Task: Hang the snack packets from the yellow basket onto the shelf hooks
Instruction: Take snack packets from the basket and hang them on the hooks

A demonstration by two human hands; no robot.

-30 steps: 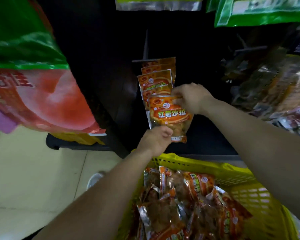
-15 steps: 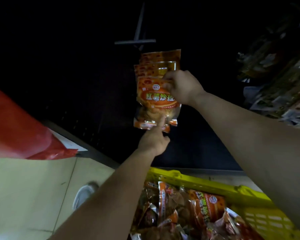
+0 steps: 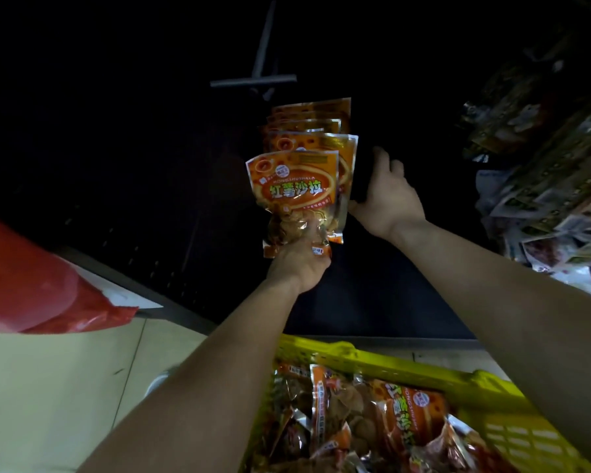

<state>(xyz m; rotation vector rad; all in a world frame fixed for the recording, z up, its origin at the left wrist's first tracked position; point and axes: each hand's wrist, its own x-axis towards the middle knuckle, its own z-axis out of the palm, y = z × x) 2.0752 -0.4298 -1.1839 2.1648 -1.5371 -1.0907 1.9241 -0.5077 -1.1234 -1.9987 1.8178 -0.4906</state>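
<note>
Right hand [image 3: 386, 196] has let go of the front packet's top since the earlier frame; it now sits off to the packet's right, fingers spread and loose, holding nothing

- Nearest, under both forearms: yellow basket [image 3: 355, 360], moulded plastic with a slotted lattice wall, and a heap of loose packets [image 3: 406, 414] lying at all angles, crinkled glossy foil
- Left hand [image 3: 299, 264], just beyond the basket rim: fingers curled round the bottom seal of the front packet [image 3: 296, 192]
- Front packet: flat rectangular pouch, orange print, silver edges, clear lower window showing brown lumpy pieces. Long axis upright, header up, printed face toward the camera, top leaning slightly left
- Right hand's thumb side lies just beside the packets behind; contact cannot be told
- Beyond both hands: hanging row [image 3: 313, 121] of matching pouches, overlapped like shingles
- Above that: grey metal hook [image 3: 261, 46] with a crossbar; whether the front packet is threaded on it cannot be told
- Well left of the left hand: red bag [image 3: 31, 285], smooth plastic
</note>
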